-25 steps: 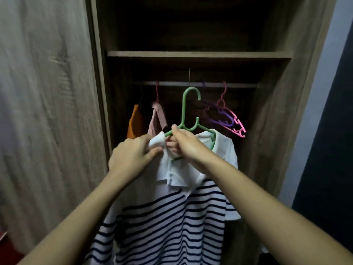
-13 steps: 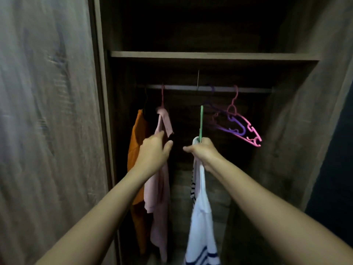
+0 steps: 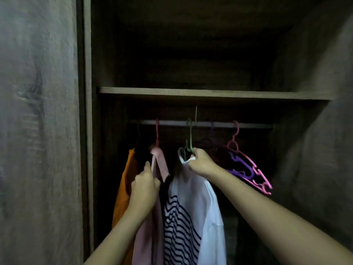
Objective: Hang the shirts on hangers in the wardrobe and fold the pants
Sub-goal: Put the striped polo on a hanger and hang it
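A white shirt with navy stripes (image 3: pixel 193 203) hangs on a green hanger (image 3: pixel 189 138) whose hook reaches up to the wardrobe rail (image 3: pixel 202 124). My right hand (image 3: pixel 202 163) grips the hanger's neck and the shirt's collar. Left of it hangs a pale pink shirt (image 3: pixel 159 163) on a pink hanger. My left hand (image 3: pixel 145 186) rests against the pink shirt's shoulder with fingers curled on the fabric, holding it to the left. An orange shirt (image 3: pixel 126 184) hangs furthest left.
Bare purple and pink hangers (image 3: pixel 248 169) hang on the rail at the right. A wooden shelf (image 3: pixel 210 92) runs above the rail. The wardrobe's side panel (image 3: pixel 38 131) fills the left, and its right wall (image 3: pixel 315 150) stands close by.
My right hand has raised the striped shirt's green hanger up to the rail. My left hand went to the pink shirt and pushes it left. The view has moved closer into the wardrobe.
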Available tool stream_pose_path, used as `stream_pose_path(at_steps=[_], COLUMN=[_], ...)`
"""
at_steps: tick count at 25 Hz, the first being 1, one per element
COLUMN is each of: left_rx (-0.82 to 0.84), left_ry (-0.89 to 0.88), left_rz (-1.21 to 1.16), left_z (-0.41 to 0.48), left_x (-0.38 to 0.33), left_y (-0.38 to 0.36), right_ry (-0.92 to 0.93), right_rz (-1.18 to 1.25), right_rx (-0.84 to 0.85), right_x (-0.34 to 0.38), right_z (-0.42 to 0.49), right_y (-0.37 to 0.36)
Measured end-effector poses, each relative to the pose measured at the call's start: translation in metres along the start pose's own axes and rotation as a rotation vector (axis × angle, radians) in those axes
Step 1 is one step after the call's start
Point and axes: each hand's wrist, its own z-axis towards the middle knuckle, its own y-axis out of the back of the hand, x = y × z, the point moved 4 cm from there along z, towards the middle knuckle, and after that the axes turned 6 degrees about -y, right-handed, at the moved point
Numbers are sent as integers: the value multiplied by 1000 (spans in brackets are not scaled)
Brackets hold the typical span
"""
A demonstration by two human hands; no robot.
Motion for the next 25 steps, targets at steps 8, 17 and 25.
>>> stream_pose_path(at_steps=[8, 17, 25], left_rx=[71, 129, 106], left_ry=[-107, -106, -39], left_rz=[-23, 45, 1], left_z=[5, 7, -31], left_x=[-7, -7, -32], left_y=[-7, -9, 9], right_ry=[-102, -119, 169], right_rz=[64, -176, -463], right_rx=[0, 66, -42], right_x=[-24, -13, 13], right_z=[136, 92, 16], right_y=[-43, -30, 4])
